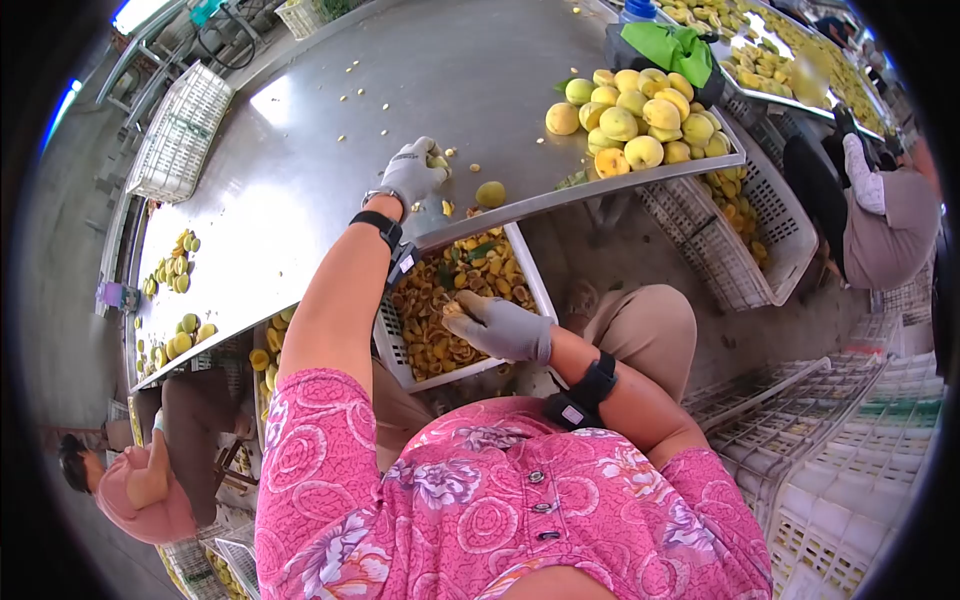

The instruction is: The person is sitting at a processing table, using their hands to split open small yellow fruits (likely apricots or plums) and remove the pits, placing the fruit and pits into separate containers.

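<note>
My left hand (415,172), in a grey glove, is over the metal table (330,160) near its front edge. Its fingers curl round a yellow-green fruit piece (437,161). A single yellow-green fruit (490,194) lies to its right, with small scraps close by. Below the edge, my right hand (500,328), also gloved, is closed above a white crate (535,272) of cut fruit scraps (430,330). Something small and brownish-yellow shows at its fingertips, too unclear to name.
Whole yellow fruits (640,120) are piled at the table's right corner, beside a green cloth (668,48). Cut fruit (172,270) lies at left. Crates (180,135) stand around. Co-workers sit at lower left (150,490) and right (890,225).
</note>
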### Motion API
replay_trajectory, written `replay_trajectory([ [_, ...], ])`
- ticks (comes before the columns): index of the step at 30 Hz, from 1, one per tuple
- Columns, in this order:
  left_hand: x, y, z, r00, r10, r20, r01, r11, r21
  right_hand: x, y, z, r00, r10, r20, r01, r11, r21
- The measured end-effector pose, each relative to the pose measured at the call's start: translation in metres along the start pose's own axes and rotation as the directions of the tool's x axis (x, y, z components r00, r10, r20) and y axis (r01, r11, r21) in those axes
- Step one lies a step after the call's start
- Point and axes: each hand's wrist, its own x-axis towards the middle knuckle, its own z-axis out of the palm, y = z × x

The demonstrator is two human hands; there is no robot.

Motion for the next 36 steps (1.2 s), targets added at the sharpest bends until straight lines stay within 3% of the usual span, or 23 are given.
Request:
replay_trajectory([
  [1, -0.005, -0.001, 0.004, 1.0, -0.002, -0.003, 0.002, 1.0, 0.01, -0.001, -0.003, -0.002, 1.0, -0.009, 0.0, 0.009, 1.0, 0.005],
  [2, -0.014, -0.006, 0.008, 0.999, -0.023, 0.024, 0.03, 0.93, -0.367, -0.002, -0.007, -0.005, 0.999, 0.032, -0.003, -0.032, 0.998, 0.061],
  [3, -0.027, -0.006, 0.009, 0.998, -0.031, 0.05, 0.057, 0.722, -0.689, -0.002, -0.01, -0.005, 0.997, 0.074, -0.002, -0.073, 0.99, 0.117],
  [4, -0.041, -0.006, 0.009, 0.998, 0.009, 0.056, 0.045, 0.492, -0.869, -0.002, -0.008, -0.003, 0.997, 0.053, -0.052, -0.044, 0.986, 0.16],
  [5, -0.058, -0.001, 0.004, 0.999, -0.012, 0.045, 0.044, 0.499, -0.866, -0.002, -0.005, -0.001, 0.994, 0.038, -0.103, -0.016, 0.979, 0.202],
  [7, -0.09, 0.007, -0.002, 0.998, -0.059, 0.003, 0.009, 0.104, -0.995, -0.001, -0.003, 0.0, 0.974, 0.088, -0.209, -0.034, 0.968, 0.248],
  [8, -0.1, 0.007, -0.001, 0.998, -0.052, -0.021, -0.021, 0.008, -1.0, 0.001, 0.002, 0.001, 0.977, 0.052, -0.205, 0.021, 0.942, 0.334],
  [9, -0.113, 0.007, 0.001, 0.997, -0.068, -0.029, -0.028, 0.004, -1.0, 0.002, -0.004, 0.0, 0.979, 0.019, -0.203, 0.069, 0.906, 0.417],
  [10, -0.126, 0.006, 0.002, 0.995, -0.093, -0.032, -0.037, -0.051, -0.998, -0.001, -0.011, -0.005, 0.982, 0.132, -0.135, -0.053, 0.879, 0.474],
  [12, -0.15, 0.011, 0.004, 0.985, -0.173, -0.021, -0.048, -0.152, -0.987, 0.002, -0.019, 0.003, 0.974, 0.108, -0.201, 0.009, 0.862, 0.507],
  [15, -0.179, 0.015, 0.007, 0.979, -0.201, 0.004, -0.032, -0.175, -0.984, 0.012, -0.021, 0.011, 0.98, 0.032, -0.195, 0.063, 0.885, 0.46],
  [18, -0.206, 0.022, 0.01, 0.978, -0.208, -0.009, -0.054, -0.214, -0.975, 0.013, -0.035, 0.02, 0.973, 0.01, -0.231, 0.054, 0.962, 0.267],
  [21, -0.218, 0.025, 0.017, 0.964, -0.259, -0.05, -0.104, -0.197, -0.975, 0.021, -0.032, 0.032, 0.963, -0.076, -0.257, 0.14, 0.961, 0.239],
  [26, -0.229, 0.024, 0.027, 0.949, -0.248, -0.194, -0.232, -0.131, -0.964, 0.021, -0.032, 0.045, 0.971, -0.072, -0.23, 0.121, 0.971, 0.206],
  [28, -0.232, 0.025, 0.031, 0.936, -0.259, -0.238, -0.272, -0.103, -0.957, 0.022, -0.029, 0.05, 0.915, -0.255, -0.312, 0.243, 0.967, -0.077],
  [30, -0.238, 0.034, 0.028, 0.952, -0.262, -0.157, -0.233, -0.287, -0.929, 0.02, -0.034, 0.054, 0.917, -0.253, -0.309, 0.23, 0.967, -0.109],
  [32, -0.238, 0.04, 0.026, 0.95, -0.279, -0.139, -0.237, -0.357, -0.903, 0.021, -0.033, 0.056, 0.917, -0.252, -0.308, 0.217, 0.966, -0.141],
  [34, -0.239, 0.038, 0.026, 0.948, -0.297, -0.119, -0.242, -0.424, -0.873, 0.027, -0.025, 0.06, 0.838, -0.431, -0.333, 0.383, 0.901, -0.203],
  [35, -0.237, 0.034, 0.027, 0.945, -0.294, -0.142, -0.256, -0.401, -0.88, 0.023, -0.034, 0.059, 0.839, -0.433, -0.33, 0.384, 0.9, -0.203],
  [36, -0.237, 0.032, 0.027, 0.943, -0.29, -0.165, -0.272, -0.378, -0.885, 0.014, -0.051, 0.055, 0.955, -0.196, -0.223, 0.217, 0.973, 0.073],
])
